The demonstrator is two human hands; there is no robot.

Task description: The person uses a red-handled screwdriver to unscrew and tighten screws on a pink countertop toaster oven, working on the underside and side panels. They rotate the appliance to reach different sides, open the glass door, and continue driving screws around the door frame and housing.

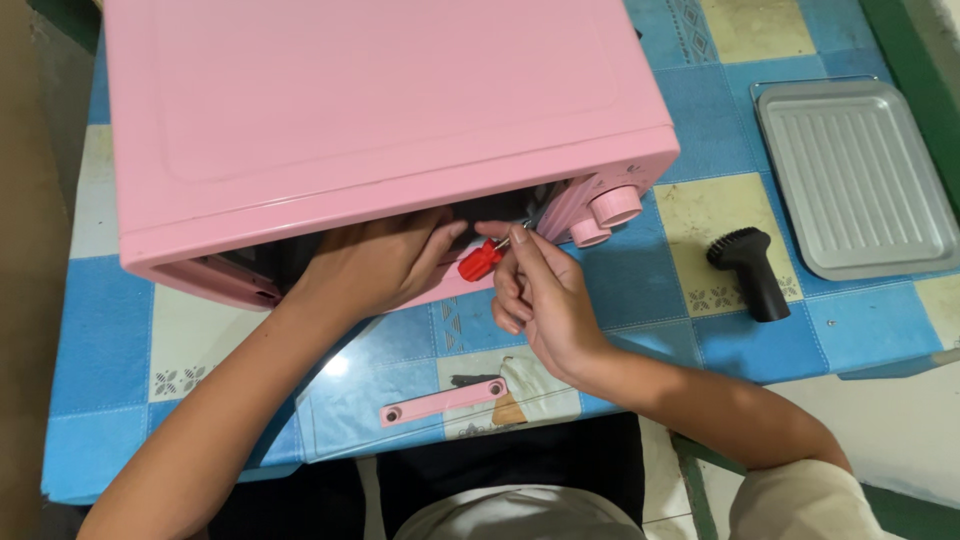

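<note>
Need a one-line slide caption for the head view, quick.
Right hand drives a red-handled screwdriver into a pink toaster oven while the left hand steadies its front.

The setting is a home kitchen or dining area: a table (700,330) covered in a blue-and-cream patterned plastic cloth carries a pink countertop oven (380,110) and its ridged metal baking tray (855,175) (tiled floor below).

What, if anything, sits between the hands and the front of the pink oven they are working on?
Nothing visible. The left hand rests against the pink oven at its front opening, and the right hand holds a red-handled screwdriver right at the front edge, beside the knobs. The tip itself is too small to see.
</note>
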